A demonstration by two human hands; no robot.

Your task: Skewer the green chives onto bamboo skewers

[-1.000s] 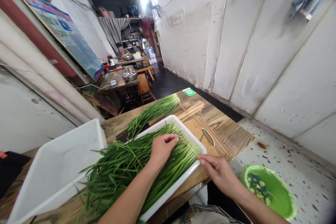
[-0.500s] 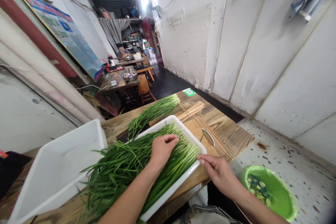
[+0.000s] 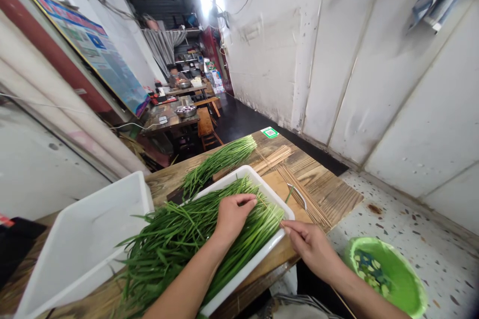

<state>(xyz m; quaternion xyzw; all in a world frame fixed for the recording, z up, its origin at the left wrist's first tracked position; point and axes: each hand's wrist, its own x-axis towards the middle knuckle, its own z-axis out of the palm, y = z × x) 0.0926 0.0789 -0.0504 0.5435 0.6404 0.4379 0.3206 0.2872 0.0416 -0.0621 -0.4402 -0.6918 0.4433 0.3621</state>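
Note:
Long green garlic chives [image 3: 172, 239] fill a white plastic tray [image 3: 258, 257], pale stem ends to the right and leaves hanging over the left side. My left hand [image 3: 232, 215] rests over the bunch, thumb and forefinger pinched at the pale stems; what lies between the tips is mostly hidden. At the tray's right corner my right hand [image 3: 314, 246] is closed, its fingertips gripping a thin bamboo skewer [image 3: 342, 301] that runs back under the wrist. Beneath the tray lies a wooden board [image 3: 275, 179].
More chives [image 3: 220, 159] lie behind the tray, near a wooden handle [image 3: 224, 172]. Loose skewers [image 3: 305, 194] are spread at the right. A white bin [image 3: 82, 239] stands left. A green basin [image 3: 406, 279] with scraps sits on the floor. A person [image 3: 174, 77] sits at a far table.
Both hands keep almost the same place and grip. The view has shifted very slightly; no object has visibly moved.

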